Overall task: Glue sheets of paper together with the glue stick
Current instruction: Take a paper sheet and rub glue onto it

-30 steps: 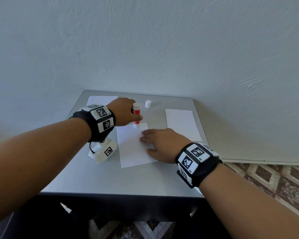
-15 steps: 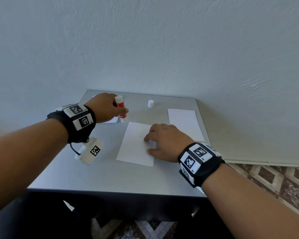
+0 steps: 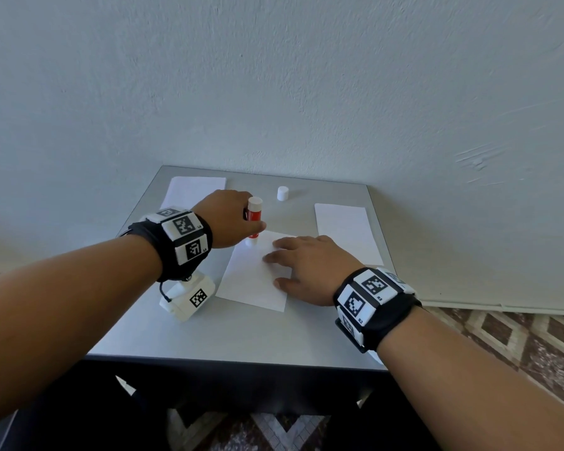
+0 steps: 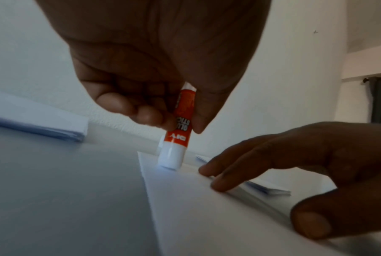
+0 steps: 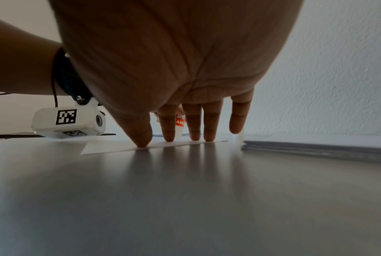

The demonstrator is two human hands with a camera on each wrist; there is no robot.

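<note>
My left hand (image 3: 228,219) pinches the light, rigid glue stick (image 3: 253,219) mid-barrel at the flimsy sheet's (image 3: 254,281) far left corner, while my flat right hand (image 3: 310,268) pins it.

A red-and-white plastic glue stick (image 3: 254,219) stands nearly upright, uncapped end down, its white tip touching the far left corner of a single white paper sheet (image 3: 254,278) lying flat at the table's centre. Its small white cylindrical cap (image 3: 283,193) stands upright at 12 o'clock from that sheet, apart from it. A white paper stack (image 3: 345,232) lies at 2 o'clock, another white paper stack (image 3: 194,190) at 10 o'clock near the table's far left corner.
</note>
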